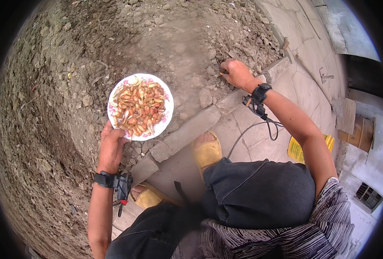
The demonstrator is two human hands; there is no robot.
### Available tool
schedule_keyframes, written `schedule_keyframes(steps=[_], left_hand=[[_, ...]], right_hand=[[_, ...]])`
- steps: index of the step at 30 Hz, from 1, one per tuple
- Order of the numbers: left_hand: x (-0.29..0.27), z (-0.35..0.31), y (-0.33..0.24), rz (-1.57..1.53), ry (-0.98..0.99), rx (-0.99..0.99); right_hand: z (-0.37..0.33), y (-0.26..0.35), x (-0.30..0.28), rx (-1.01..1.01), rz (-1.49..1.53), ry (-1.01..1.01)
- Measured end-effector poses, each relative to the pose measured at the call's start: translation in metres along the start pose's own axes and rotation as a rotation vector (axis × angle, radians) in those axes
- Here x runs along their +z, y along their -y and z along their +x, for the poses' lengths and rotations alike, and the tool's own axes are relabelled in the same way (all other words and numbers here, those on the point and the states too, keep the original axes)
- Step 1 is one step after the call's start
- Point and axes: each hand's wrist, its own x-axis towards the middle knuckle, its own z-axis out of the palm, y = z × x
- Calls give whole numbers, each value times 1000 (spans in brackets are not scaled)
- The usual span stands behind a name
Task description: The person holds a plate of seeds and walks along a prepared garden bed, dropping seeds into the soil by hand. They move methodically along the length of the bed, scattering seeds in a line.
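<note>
A round white plate (169, 105) with pink flower patterns on its rim carries a heap of small brown-orange onion-like bulbs (139, 105), some with pale pointed tips. My left hand (111, 146) grips its near left edge, thumb over the rim, holding it over the soil. Off to the right, my right hand (240, 75) is down at the loose soil (208, 56) beside the stone border. Its fingers are curled together. A dark spot shows at the fingertips, and what they hold, if anything, I cannot make out.
A row of edging stones (191, 131) parts the soil bed from the cracked paving (247, 138). My feet, in yellow slippers (208, 151), are close to that border. A yellow printed package (296, 150) lies by my right arm. A cable (247, 126) trails from the right wrist strap.
</note>
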Motion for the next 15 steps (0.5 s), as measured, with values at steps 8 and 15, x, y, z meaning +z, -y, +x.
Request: schedule_keyframes(steps=[8,15], left_hand=[[0,-1,0,11,-12,-12],[6,-4,-6,-28,8,-7]], right_hand=[[15,29,-2,119,-135,129],[29,34,2,99,-242,186]])
